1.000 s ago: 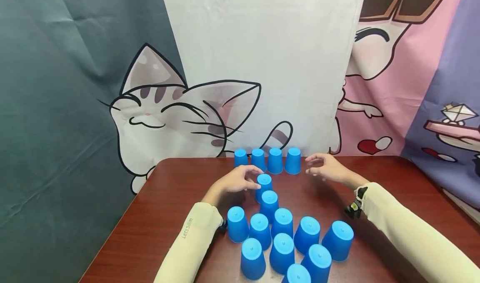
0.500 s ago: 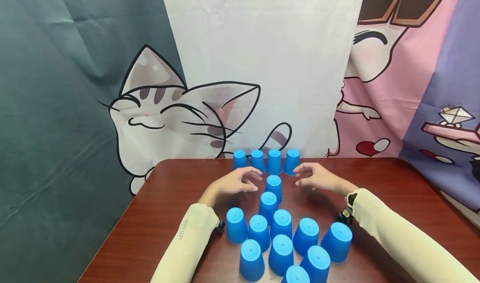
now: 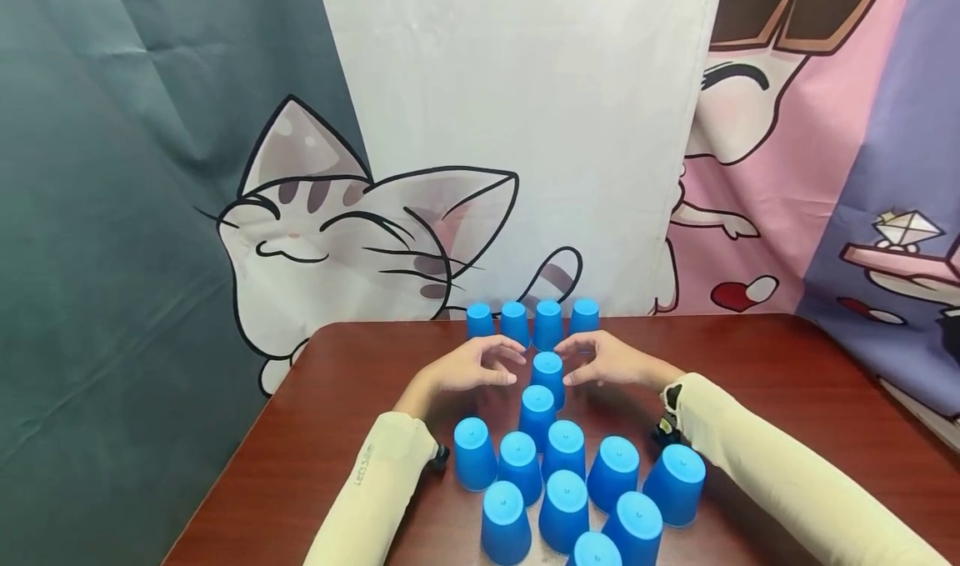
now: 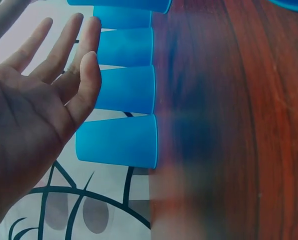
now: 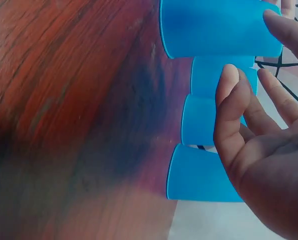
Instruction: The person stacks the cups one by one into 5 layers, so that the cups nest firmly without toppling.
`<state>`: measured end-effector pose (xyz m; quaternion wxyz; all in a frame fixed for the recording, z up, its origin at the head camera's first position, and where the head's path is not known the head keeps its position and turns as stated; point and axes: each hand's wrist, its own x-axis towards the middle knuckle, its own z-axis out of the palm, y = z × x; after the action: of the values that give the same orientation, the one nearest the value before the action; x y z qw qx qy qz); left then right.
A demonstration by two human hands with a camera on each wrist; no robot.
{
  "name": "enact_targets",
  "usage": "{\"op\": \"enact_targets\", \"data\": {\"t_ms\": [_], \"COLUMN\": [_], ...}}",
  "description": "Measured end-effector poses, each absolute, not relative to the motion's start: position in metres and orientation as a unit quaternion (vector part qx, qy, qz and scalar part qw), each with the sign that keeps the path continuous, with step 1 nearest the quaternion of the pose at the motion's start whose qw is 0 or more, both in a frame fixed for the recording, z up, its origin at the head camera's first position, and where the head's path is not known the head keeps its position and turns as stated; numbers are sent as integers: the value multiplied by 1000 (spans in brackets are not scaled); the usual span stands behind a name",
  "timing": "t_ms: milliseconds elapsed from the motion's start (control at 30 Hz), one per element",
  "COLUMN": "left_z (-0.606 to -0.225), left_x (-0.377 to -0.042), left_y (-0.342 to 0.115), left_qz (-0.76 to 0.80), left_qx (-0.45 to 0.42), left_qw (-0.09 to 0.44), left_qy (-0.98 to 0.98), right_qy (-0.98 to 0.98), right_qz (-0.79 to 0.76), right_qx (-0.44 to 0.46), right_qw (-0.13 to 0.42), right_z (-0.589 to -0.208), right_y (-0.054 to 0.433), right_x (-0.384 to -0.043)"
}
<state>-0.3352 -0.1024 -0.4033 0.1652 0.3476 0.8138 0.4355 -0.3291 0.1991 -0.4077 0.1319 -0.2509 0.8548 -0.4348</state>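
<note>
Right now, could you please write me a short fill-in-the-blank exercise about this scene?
The cups on the table are coloured ____.
Their closed ends face ____.
The farthest row holds ____ cups.
The cup between the left grip and the right grip is nearer the ____ one.

Missing words: blue; up; four; right.

Blue cups (image 3: 564,512): fifteen — four in the back row, eleven nearer
Left hand (image 3: 463,367): one
Right hand (image 3: 613,360): one
Sleeves (image 3: 382,478): two
Table (image 3: 750,358): one
Printed cat (image 3: 352,274): one

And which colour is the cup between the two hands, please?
Plain blue; the cup shows best in the head view.
</note>
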Motion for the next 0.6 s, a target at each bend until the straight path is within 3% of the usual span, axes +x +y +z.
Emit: {"op": "enact_targets", "data": {"t_ms": [600], "left_z": [-404], "left_x": [-330], "left_y": [-108], "left_qz": [431], "left_qx": [360], "left_qw": [166], "left_qy": [810], "right_qy": [840], "right_qz": [-439], "right_qx": [-281], "right_qw": [150], "right_z": [-413], "right_y": [182], "right_x": [-332]}}
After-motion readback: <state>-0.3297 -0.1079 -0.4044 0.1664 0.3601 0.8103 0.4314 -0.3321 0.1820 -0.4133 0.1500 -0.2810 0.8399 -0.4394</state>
